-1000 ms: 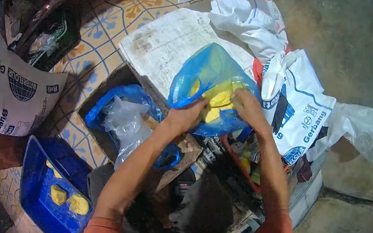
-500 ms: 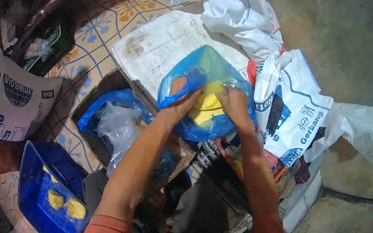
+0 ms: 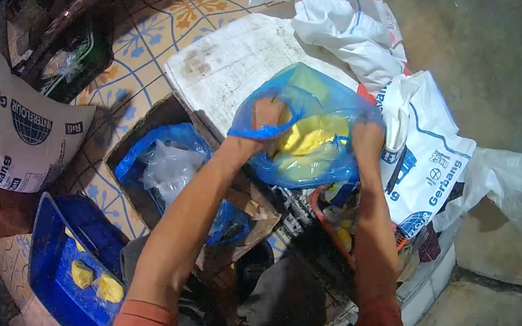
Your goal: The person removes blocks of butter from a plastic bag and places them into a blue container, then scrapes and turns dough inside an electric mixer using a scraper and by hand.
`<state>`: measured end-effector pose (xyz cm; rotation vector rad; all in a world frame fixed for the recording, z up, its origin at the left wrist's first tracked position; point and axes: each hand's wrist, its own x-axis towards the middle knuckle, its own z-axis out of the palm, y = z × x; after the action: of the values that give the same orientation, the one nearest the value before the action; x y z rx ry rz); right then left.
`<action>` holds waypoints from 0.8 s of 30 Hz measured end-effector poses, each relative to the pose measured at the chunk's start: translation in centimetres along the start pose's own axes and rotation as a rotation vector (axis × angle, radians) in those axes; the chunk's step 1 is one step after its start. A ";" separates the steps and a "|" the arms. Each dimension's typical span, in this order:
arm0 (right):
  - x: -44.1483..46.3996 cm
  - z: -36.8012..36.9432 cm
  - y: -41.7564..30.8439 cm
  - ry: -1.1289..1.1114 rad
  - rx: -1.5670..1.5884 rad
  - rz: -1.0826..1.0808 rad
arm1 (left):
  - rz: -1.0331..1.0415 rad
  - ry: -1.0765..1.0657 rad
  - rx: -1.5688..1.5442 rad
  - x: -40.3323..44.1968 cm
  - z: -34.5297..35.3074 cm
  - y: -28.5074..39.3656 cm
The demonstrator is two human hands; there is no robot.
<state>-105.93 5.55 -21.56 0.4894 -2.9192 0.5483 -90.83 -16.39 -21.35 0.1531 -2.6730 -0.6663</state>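
A translucent blue plastic bag (image 3: 303, 169) lies on the white board, its mouth facing me. Soft yellow blocks (image 3: 315, 136) show inside it. My left hand (image 3: 266, 118) is at the bag's left side, behind a flap of the blue plastic, its fingers partly covered. At the right side my right hand (image 3: 368, 141) is closed on the bag's edge, next to the yellow mass. Down at the lower left, a blue tray (image 3: 53, 287) holds several yellow pieces (image 3: 82, 275).
The white board (image 3: 204, 65) lies beneath the bag. Left of my arm is a cardboard box (image 3: 134, 208) with blue and clear plastic. White printed sacks (image 3: 434, 144) lie at the right, another printed sack (image 3: 20, 122) stands far left, and an orange-rimmed basket (image 3: 326, 222) sits below the bag.
My right hand has moved from the yellow mass outward to the bag's right edge. My left hand has gone behind the plastic at the left. The bag's mouth is spread wider.
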 end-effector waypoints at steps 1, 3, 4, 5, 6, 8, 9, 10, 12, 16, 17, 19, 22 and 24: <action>-0.5 -0.8 -0.5 -0.157 -0.100 -0.046 | -0.063 -0.061 -0.087 0.4 -0.5 0.0; -1.6 -2.2 -2.1 -0.153 -0.018 -0.227 | -0.092 -0.140 -0.293 1.5 -0.9 -1.2; -2.0 -2.3 -2.9 -0.150 0.069 -0.404 | -0.093 -0.140 -0.294 1.8 0.5 -2.0; -2.4 -2.0 -3.7 -0.151 0.068 -0.401 | -0.328 -0.139 -0.669 1.9 2.1 -2.7; -2.9 -1.6 -4.6 -0.208 0.117 -0.388 | -0.564 -0.136 -1.042 2.0 2.5 -2.5; -3.2 -1.3 -4.7 -0.260 0.168 -0.372 | -0.405 -0.142 -0.817 2.0 2.7 -2.2; -3.3 -0.5 -4.5 -0.353 0.113 -0.291 | -0.252 -0.137 -0.587 2.2 2.1 -1.9; -3.4 0.6 -4.2 -0.448 0.060 -0.211 | -0.103 -0.131 -0.354 2.4 1.4 -1.7; -3.3 1.7 -3.0 -0.443 0.165 -0.141 | -0.107 -0.270 -0.171 2.4 1.4 -2.0; -3.2 1.1 -2.9 -0.404 0.158 -0.110 | -0.222 -0.341 -0.447 1.8 3.9 -4.9; -3.0 1.4 -2.9 -0.433 0.167 -0.087 | -0.185 -0.298 -0.599 1.5 9.1 -8.3; -2.7 1.4 -3.0 -0.528 0.275 -0.041 | -0.023 -0.037 -0.378 1.4 5.1 -5.0; -2.9 1.7 -2.6 -0.596 0.437 0.035 | -0.063 -0.130 -0.315 1.4 3.6 -4.6; -3.2 2.2 -2.7 -0.617 0.541 0.053 | -0.111 -0.134 -0.315 0.5 2.5 -4.6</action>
<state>-102.16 3.29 -23.31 0.7528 -3.3272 1.4418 -92.18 -19.45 -25.42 0.1774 -2.6563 -1.1586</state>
